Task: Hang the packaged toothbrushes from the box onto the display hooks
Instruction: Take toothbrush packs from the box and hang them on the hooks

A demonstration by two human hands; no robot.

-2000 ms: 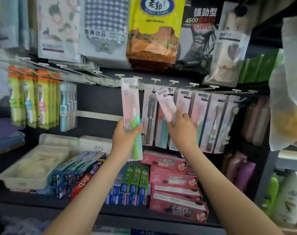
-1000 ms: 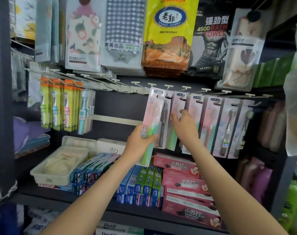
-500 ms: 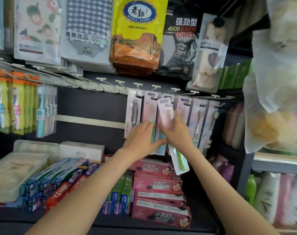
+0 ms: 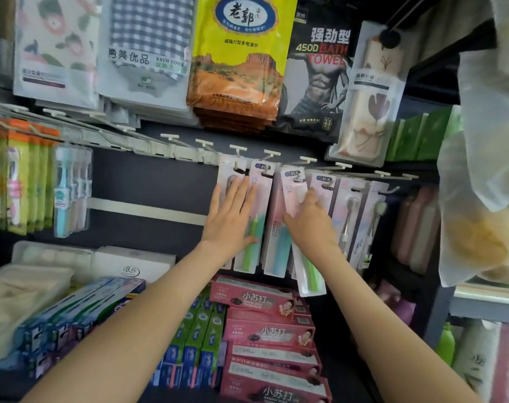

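A row of white display hooks (image 4: 272, 154) runs across the dark back panel, with several pink packaged toothbrushes (image 4: 346, 210) hanging from them. My left hand (image 4: 231, 216) lies flat with straight fingers against the hanging pack with the green brush (image 4: 254, 237) and the pack left of it. My right hand (image 4: 310, 219) grips a tilted pink toothbrush pack (image 4: 301, 239) with a green brush, whose top hole sits at a hook tip. No box is in view.
Towel packs (image 4: 238, 59) hang above the hooks. Orange and green toothbrush packs (image 4: 20, 175) hang at the left. Toothpaste boxes (image 4: 264, 333) are stacked on the shelf below. A plastic bag (image 4: 486, 170) hangs at the right.
My left hand has let go of its pack, which now hangs on a hook, and lies flat against it. My right hand has lifted its tilted pack up to a hook.
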